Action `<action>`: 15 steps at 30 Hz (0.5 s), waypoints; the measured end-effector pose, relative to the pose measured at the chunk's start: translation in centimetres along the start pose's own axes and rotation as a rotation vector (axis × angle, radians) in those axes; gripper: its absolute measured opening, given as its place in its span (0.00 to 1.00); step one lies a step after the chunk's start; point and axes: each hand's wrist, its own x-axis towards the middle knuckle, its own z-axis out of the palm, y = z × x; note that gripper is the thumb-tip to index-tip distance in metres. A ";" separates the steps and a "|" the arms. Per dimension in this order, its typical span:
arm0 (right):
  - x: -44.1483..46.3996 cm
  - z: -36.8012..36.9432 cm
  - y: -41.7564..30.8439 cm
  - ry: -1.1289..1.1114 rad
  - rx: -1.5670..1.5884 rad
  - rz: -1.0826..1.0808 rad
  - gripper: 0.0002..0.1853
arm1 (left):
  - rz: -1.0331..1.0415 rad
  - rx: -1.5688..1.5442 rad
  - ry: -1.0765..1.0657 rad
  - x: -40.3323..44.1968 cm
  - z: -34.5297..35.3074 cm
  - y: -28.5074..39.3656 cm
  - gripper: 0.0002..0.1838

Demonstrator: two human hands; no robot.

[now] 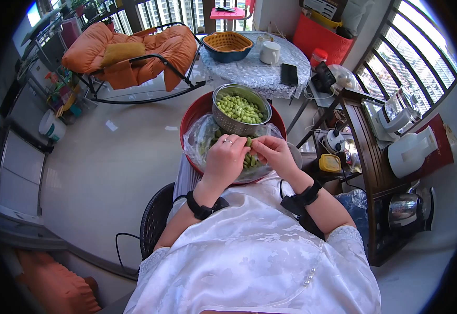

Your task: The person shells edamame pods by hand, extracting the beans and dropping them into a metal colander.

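Note:
Over a red basin (188, 116) my two hands meet at a green bean pod (248, 142). My left hand (225, 157), with a ring on one finger, is closed around the pod. The fingertips of my right hand (274, 155) pinch at its right side. Below, more green pods (250, 161) lie in a clear plastic bag (199, 137) inside the basin, partly hidden by my hands. Just beyond them a perforated metal colander (235, 125), tilted slightly towards me, holds many shelled green beans (239, 109).
Behind the basin stands a round table (270, 78) with an orange basket in a blue bowl (227, 48), a white mug (270, 52) and a phone (289, 75). To the right is a dark wooden shelf (367, 167) with kettles. An orange rocking chair (134, 57) stands back left.

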 end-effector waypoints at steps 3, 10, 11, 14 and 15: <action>0.0 -0.2 -0.1 0.003 -0.005 0.030 0.10 | 0.020 0.020 -0.009 0.0 0.0 0.0 0.10; 0.1 -0.4 0.2 -0.006 -0.028 0.009 0.10 | 0.046 0.022 -0.037 -0.2 0.1 0.0 0.12; 0.2 -0.4 0.3 -0.009 -0.025 0.004 0.09 | 0.046 0.021 -0.037 -0.1 0.0 0.0 0.12; 0.0 -0.2 0.2 0.009 -0.002 0.016 0.08 | 0.043 0.033 -0.083 -0.1 -0.1 0.3 0.12; 0.0 -0.1 0.4 0.008 -0.003 0.016 0.08 | 0.047 0.035 -0.076 -0.1 -0.1 0.4 0.12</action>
